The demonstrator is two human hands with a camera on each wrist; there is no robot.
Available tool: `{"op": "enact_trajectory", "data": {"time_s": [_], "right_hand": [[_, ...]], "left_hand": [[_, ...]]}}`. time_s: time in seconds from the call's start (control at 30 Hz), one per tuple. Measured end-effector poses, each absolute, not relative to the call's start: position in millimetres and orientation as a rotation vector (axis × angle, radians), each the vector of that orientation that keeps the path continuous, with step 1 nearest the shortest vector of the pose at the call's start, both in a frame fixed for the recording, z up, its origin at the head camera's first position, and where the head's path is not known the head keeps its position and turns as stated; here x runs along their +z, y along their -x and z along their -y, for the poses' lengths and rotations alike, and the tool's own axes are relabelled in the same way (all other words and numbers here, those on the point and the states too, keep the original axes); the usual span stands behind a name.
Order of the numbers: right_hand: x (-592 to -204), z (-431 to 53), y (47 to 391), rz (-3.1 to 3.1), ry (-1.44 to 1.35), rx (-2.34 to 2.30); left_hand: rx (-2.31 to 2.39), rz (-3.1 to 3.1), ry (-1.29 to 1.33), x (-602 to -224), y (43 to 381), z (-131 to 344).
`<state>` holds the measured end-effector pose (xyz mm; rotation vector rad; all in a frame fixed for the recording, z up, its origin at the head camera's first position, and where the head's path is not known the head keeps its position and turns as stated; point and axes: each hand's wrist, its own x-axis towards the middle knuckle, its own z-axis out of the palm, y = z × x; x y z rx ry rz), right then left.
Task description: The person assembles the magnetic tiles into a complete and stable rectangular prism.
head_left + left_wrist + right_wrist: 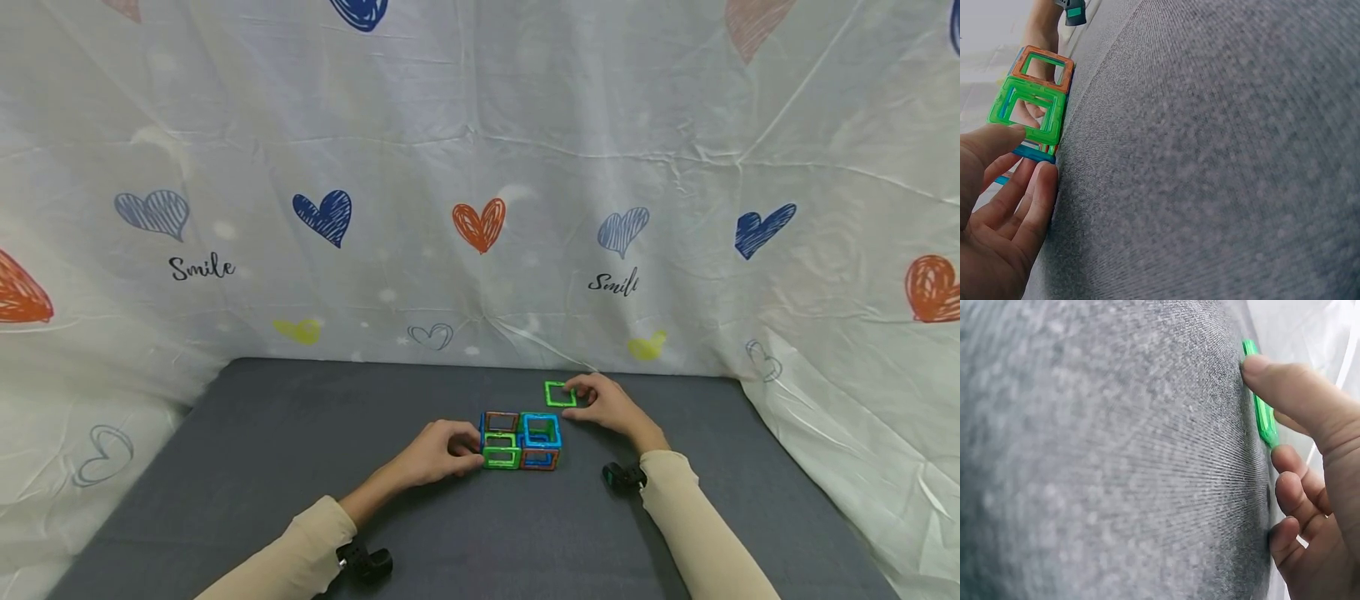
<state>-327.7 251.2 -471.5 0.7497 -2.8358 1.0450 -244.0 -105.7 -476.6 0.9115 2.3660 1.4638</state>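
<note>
A block of magnetic building tiles [501, 457], framed squares in green, blue and orange-brown, sits on the dark cloth. My left hand [442, 450] holds its left end: in the left wrist view the thumb lies at the edge of a green square [1054, 119], the fingers by a blue tile [1035, 154]. Behind the block, a single green square tile [550, 394] lies flat. My right hand [606, 407] reaches it from the right, index finger over its right side and thumb at the near edge. The right wrist view shows the green tile [1264, 422] edge-on, partly behind the thumb.
The dark grey cloth [300, 442] covers the table and ends at a white curtain [390, 275] printed with hearts. Black wrist cameras [367, 564] hang at both sleeves, close over the cloth.
</note>
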Motion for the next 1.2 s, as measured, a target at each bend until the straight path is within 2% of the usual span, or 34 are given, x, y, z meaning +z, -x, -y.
{"op": "enact_trajectory", "data": {"time_s": [1.2], "right_hand": [[-472.6, -264.7, 313.8, 2.741, -0.876, 1.14]], "left_hand": [[1.456, -2.384, -0.972, -479.3, 245.7, 107.2]]}}
